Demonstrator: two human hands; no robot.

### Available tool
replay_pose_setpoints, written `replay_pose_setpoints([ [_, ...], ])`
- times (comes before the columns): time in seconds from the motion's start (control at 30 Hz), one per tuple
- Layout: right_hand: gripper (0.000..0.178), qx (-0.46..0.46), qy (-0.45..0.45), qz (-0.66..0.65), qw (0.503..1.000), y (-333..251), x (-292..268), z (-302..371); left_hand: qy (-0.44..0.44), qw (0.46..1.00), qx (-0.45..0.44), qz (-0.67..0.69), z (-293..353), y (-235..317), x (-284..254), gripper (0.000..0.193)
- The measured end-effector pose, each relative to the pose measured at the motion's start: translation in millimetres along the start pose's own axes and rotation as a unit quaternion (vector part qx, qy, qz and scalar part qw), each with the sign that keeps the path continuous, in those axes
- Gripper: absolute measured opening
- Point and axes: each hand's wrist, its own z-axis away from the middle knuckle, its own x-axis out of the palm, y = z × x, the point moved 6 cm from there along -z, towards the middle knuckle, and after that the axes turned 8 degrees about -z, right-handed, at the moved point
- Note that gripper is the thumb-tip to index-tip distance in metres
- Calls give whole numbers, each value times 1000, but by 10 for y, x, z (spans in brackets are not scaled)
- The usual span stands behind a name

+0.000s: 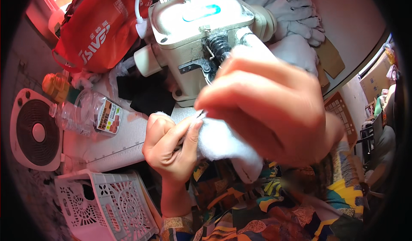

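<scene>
A piece of white fluffy fabric point(221, 140) hangs in front of the sewing machine point(184, 65), above my lap. My left hand point(171, 144) pinches its upper left edge between thumb and bent fingers. A small dark spot or bit of thread shows at that pinch. Close to the camera, my right hand point(270, 108) is blurred, its fingers curled together with their tips near the same edge. It covers part of the fabric, and what it holds, if anything, is hidden. The machine's dark spring and metal parts point(210, 56) lie just beyond the right fingers.
White gloves point(296, 18) are heaped behind the machine at the right. Leftward are a red bag point(103, 26), a clear plastic jar point(103, 112), black cloth point(146, 88) and a fan point(37, 131). A white plastic basket point(124, 206) stands below the table edge.
</scene>
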Motion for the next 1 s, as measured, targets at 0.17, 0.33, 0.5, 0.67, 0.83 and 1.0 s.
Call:
replay_pose_setpoints([
  [0.17,24,-70,56,111,990,-353,422,607,3,999,42,12,-33,-35,22,20],
  [0.33,24,-53,120,97,987,-258,707,859,-25,998,64,-14,-149,19,109,22],
  [0.5,22,-29,146,103,984,-152,716,992,-60,994,96,1,-298,48,287,22],
  [0.67,21,-39,145,97,984,-90,747,1102,-67,992,107,19,-331,55,341,24],
  [0.83,24,-55,154,87,983,-43,773,1178,-84,992,91,12,-340,26,349,23],
  [1.0,32,-10,136,130,982,83,831,1369,-107,991,74,15,-350,3,362,23],
])
